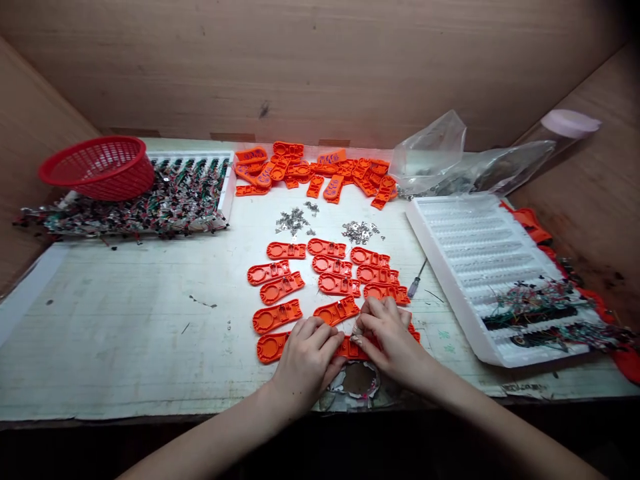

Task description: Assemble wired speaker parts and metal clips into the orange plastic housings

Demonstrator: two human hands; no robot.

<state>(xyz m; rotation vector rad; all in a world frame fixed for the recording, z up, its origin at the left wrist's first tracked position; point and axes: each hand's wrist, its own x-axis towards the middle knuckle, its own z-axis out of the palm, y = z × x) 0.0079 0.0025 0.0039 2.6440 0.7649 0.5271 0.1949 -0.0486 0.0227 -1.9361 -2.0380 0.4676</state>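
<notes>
The left hand [311,353] is curled up, its thumb and finger holding an orange piece [346,347] on the desk [150,333], between the two hands. The right hand [387,337] is bent, its fingertips close together at the piece's other end. I can't tell if they hold something tiny. Past the hands are more orange parts [337,285], then shiny metal bits [360,232].
</notes>
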